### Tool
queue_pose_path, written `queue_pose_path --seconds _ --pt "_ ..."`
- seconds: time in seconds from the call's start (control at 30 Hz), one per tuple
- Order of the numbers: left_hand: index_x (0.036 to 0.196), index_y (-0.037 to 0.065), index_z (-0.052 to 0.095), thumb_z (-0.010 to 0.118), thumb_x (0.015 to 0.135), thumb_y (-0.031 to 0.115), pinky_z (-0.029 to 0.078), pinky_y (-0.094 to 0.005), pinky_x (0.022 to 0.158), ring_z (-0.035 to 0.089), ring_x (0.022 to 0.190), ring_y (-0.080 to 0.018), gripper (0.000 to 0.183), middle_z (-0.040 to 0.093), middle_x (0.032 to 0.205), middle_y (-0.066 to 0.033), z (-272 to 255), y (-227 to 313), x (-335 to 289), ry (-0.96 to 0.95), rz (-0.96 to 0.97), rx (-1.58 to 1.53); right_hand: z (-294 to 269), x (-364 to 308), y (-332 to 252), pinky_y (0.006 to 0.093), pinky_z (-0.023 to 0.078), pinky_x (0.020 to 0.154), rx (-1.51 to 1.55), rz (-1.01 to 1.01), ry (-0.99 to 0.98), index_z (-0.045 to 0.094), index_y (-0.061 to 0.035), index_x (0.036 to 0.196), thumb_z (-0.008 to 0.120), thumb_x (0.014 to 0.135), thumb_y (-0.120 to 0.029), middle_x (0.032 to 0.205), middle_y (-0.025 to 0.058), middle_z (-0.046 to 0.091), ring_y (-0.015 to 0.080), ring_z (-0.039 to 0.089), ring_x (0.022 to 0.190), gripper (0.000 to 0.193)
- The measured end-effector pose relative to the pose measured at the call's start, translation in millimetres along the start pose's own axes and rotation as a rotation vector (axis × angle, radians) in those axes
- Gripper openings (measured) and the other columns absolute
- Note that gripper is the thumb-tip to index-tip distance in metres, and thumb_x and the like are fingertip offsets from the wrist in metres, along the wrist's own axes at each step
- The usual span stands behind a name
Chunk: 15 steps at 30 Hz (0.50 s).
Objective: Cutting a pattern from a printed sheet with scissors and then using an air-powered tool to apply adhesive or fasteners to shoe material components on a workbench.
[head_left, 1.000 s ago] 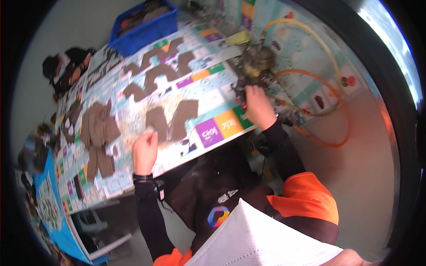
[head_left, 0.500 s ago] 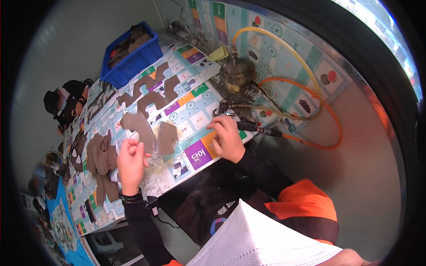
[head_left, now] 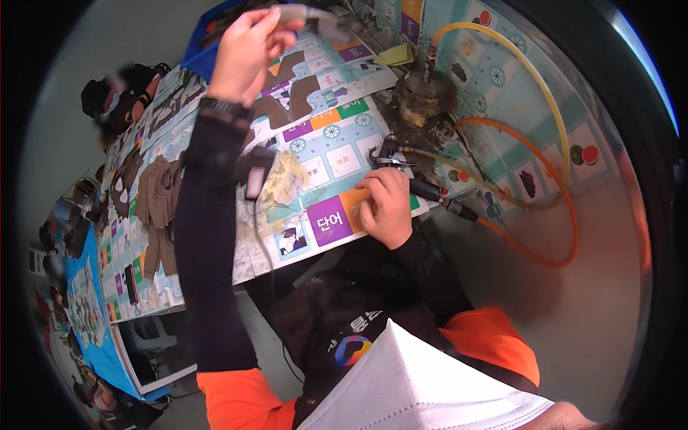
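My left hand is raised over the far part of the table. Pinched between its fingers and thumb is a flat grey-brown cut piece, blurred by motion. Near the table's front right edge rests my right hand, its fingers half bent, a gap before the thumb, nothing visible in it. Just beyond its fingertips lies a black spray gun with a hose. Flat brown cut pieces lie below my left hand. A crusty yellowish patch marks the tabletop between my arms.
A blue bin stands behind my left hand. Stacked brown pieces lie to the left. A grimy metal pot with a yellow hose sits at the back right; an orange hose loops beside it. Another person is at the far left.
My left hand has moved up and away to the far side, now with a cut piece in it. Two pieces that lay near the front are gone from there. My right hand stays by the spray gun.
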State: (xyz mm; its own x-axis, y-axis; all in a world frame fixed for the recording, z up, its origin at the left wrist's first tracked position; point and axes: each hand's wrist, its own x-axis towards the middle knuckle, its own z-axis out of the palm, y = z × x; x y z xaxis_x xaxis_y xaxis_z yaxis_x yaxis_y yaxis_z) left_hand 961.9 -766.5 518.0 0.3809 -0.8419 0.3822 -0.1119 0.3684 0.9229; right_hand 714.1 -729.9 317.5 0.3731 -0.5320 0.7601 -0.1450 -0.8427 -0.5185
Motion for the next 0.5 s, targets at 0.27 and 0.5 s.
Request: queue_pose_path --seconds 0.27,0.5 --pt "0.101 -0.005 0.056 0.041 0.098 0.008 0.044 -0.0231 0.053 0.06 0.071 -0.0151 0.02 0.069 0.102 -0.0209 23.0 -198.3 58.3 0.137 -0.529 -0.17 1.8 0.9 -1.5 0.0404 0.041 0.083 -0.023 -0.021 -0.022 0.06 -0.0056 0.081 0.057 0.059 0.003 0.088 0.0091 0.058 0.0313 0.055 0.091 0.024" --pt "0.109 -0.012 0.048 0.034 0.094 -0.002 0.037 -0.0208 0.038 0.059 0.061 -0.0162 0.023 0.065 0.107 -0.0261 30.5 -238.5 40.1 0.244 -0.857 -0.222 -0.8 1.3 -0.6 0.0394 0.041 0.081 -0.031 -0.034 -0.028 0.06 -0.0058 0.078 0.058 0.059 0.003 0.084 0.0082 0.058 0.0302 0.056 0.088 0.021"
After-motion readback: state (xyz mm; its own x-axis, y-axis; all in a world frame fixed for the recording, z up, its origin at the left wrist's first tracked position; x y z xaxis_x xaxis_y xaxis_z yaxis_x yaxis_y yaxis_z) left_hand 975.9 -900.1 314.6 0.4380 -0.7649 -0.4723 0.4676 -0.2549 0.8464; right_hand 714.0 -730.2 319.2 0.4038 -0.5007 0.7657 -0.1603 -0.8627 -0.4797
